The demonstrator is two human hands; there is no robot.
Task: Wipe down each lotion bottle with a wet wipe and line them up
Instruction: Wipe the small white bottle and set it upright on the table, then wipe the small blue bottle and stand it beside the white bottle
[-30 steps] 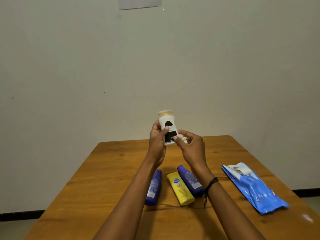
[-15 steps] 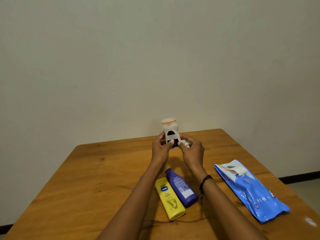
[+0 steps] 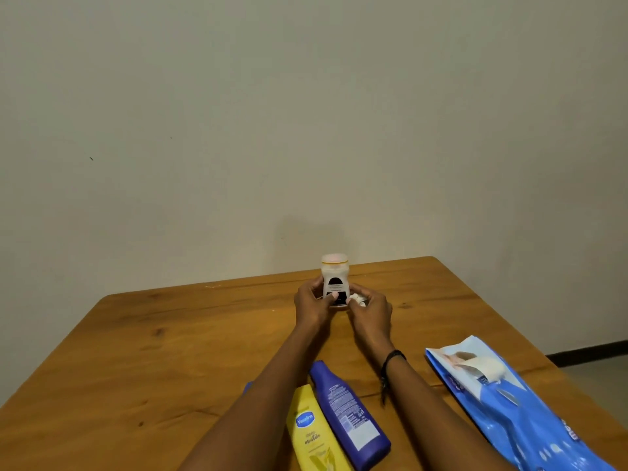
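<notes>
White bottle (image 3: 335, 283) upright in my left hand (image 3: 312, 309); my right hand (image 3: 370, 312) pinches a crumpled wipe (image 3: 359, 299) against its base, above the wooden table (image 3: 170, 351). Nearer me lie yellow (image 3: 314, 433) and blue bottles (image 3: 346, 413), wipes pack (image 3: 516, 409) at right.

Both forearms are stretched forward toward the far edge of the desk (image 3: 170, 351). The left hand (image 3: 311, 309) and right hand (image 3: 370, 309) are curled, facing each other.

A plain room, likely a home: a wooden table (image 3: 170, 351) under the fingers, a bare painted wall (image 3: 306, 113) beyond them, dark skirting (image 3: 591, 351).
</notes>
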